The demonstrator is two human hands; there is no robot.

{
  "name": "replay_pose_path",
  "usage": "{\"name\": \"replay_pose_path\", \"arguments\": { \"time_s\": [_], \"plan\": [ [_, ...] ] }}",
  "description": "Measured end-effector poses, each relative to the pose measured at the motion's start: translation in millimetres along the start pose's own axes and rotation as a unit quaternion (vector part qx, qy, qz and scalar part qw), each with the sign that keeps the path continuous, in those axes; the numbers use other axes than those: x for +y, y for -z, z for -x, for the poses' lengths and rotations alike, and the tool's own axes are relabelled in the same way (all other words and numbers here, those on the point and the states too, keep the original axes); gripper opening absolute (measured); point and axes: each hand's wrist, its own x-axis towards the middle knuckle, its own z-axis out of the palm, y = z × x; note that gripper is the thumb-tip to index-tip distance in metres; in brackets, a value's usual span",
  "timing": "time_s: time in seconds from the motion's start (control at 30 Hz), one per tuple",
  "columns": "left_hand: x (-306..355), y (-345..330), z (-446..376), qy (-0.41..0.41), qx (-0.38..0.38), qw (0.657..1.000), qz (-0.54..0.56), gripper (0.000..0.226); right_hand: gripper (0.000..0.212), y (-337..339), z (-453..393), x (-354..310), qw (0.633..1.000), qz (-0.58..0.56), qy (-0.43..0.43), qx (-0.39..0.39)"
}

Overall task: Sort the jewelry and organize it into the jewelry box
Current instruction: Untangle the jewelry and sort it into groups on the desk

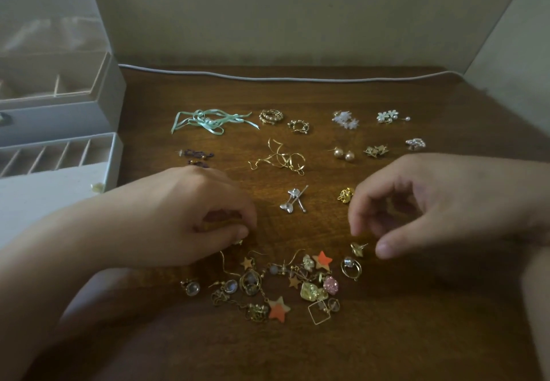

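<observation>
A mixed heap of earrings (285, 285) lies near the front of the wooden table (416, 321); it holds orange stars, gold hooks and clear beads. My left hand (190, 216) is at the heap's upper left, thumb and fingertips pinched on a small pale earring (238, 242). My right hand (431, 202) hovers at the heap's upper right with loosely curled fingers that hold nothing, just above a small gold stud (357, 248). The white jewelry box (59, 148) stands open at the left, its divided drawer pulled out.
Sorted pairs lie in rows farther back: mint ribbon earrings (208, 121), gold hoops (270, 117), white flowers (345, 120), pearl studs (343, 154), thin gold hooks (279, 157), silver studs (294, 200). A grey cable (268, 78) runs along the back edge.
</observation>
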Motion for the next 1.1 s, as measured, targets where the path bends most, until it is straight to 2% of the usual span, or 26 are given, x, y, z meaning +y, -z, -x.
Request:
{"name": "replay_pose_path", "arguments": {
  "time_s": [0.13, 0.3, 0.47, 0.53, 0.6, 0.7, 0.8, 1.0, 1.1],
  "plan": [
    [0, 1, -1, 0.001, 0.003, 1.000, -0.006, 0.019, 0.014, -10, -13, 2, 0.998, 0.050, -0.020, -0.016],
    [-5, 8, 1, 0.013, 0.044, 0.999, 0.006, 0.023, 0.007, -10, -16, 2, 0.996, 0.079, -0.027, 0.006],
    [-5, 5, -1, 0.000, 0.031, 0.999, -0.016, 0.023, 0.010, -6, -15, 7, 0.994, 0.098, -0.038, 0.022],
    [-4, 5, -2, -0.007, 0.037, 0.999, -0.012, 0.024, 0.010, 1, -8, 12, 0.993, 0.088, -0.034, 0.070],
    [-5, 5, -1, -0.010, 0.048, 0.999, -0.007, 0.023, 0.011, 13, 1, 24, 0.983, 0.091, -0.044, 0.156],
    [-6, 3, -1, -0.015, 0.050, 0.999, -0.015, 0.020, 0.015, 23, 4, 43, 0.952, 0.142, -0.120, 0.242],
    [-6, 2, -1, -0.024, 0.046, 0.998, -0.032, 0.017, 0.015, 22, -3, 51, 0.943, 0.149, -0.175, 0.240],
    [-5, 2, -1, -0.017, 0.046, 0.998, -0.037, 0.017, 0.014, 20, -5, 47, 0.946, 0.135, -0.172, 0.240],
    [-4, 3, 0, -0.012, 0.046, 0.998, -0.033, 0.019, 0.014, 23, 5, 45, 0.938, 0.090, -0.141, 0.304]
  ]
}}
